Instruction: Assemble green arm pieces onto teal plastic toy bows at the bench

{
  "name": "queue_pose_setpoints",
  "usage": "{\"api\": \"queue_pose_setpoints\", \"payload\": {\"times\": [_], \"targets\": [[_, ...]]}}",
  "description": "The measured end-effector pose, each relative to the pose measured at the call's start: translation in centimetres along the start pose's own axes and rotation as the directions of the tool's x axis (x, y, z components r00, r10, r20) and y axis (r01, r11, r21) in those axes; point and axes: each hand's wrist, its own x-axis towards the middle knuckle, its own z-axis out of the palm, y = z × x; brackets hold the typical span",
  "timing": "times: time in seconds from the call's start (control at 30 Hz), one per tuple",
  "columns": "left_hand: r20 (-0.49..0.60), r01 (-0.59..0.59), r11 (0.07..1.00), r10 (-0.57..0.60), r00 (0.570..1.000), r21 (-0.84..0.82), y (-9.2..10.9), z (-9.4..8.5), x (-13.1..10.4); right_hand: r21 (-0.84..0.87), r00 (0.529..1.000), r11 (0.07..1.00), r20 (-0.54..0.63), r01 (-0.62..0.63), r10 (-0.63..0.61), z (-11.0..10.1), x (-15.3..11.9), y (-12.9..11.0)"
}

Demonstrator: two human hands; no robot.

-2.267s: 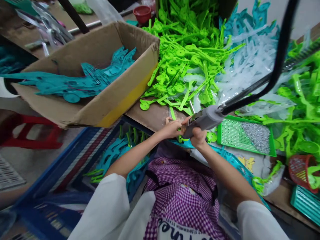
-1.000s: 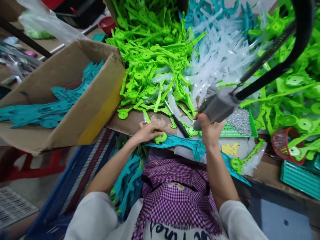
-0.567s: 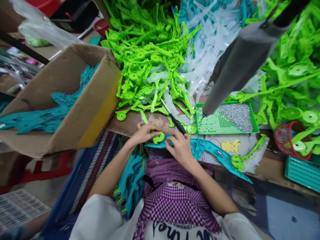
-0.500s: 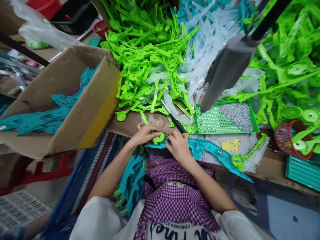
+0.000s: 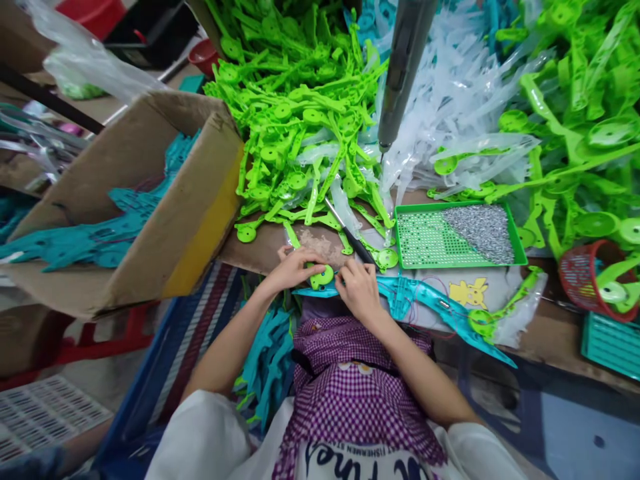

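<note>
- From my remote seat I see a teal part (image 5: 435, 301) of glossy, smooth, hollow plastic, with a ribbed block mid-length and thin reddish wires looping off it.
- It lies along the near table edge, just before the checked cloth apron (image 5: 357, 393).
- Its long axis runs left to right, slanting toward the wearer; the tapered right tip points right and nearer the body.
- The left hand (image 5: 293, 270) has its thumb against a matte lime disc piece (image 5: 324, 276); I can't tell whether it grips.
- The right hand (image 5: 359, 288) bends its fingers onto the teal part; its fingertips are hidden, so I can't tell its grasp.
- I see a perforated green tray (image 5: 423, 265) beyond, holding grainy silvery bits (image 5: 483, 230).
</note>
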Motion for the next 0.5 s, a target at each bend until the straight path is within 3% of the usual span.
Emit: {"api": "queue_pose_setpoints", "payload": {"times": [0.23, 0.37, 0.5], "targets": [[-0.006, 0.009, 1.000, -0.009, 1.000, 0.023, 0.3, -0.6, -0.1, 0.037, 0.990, 0.990, -0.051, 0.135, -0.133, -1.1, -2.7, 0.8], [0.015, 0.018, 1.000, -0.018, 1.000, 0.002, 0.7, -0.9, 0.2, -0.008, 0.988, 0.988, -0.001, 0.153, -0.153, -0.7, -2.8, 0.4], [-0.031, 0.084, 0.996, -0.084, 0.996, 0.018, 0.9, -0.1, -0.3, -0.026, 0.987, 0.986, -0.007, 0.162, -0.162, -0.6, -2.9, 0.3]]}}
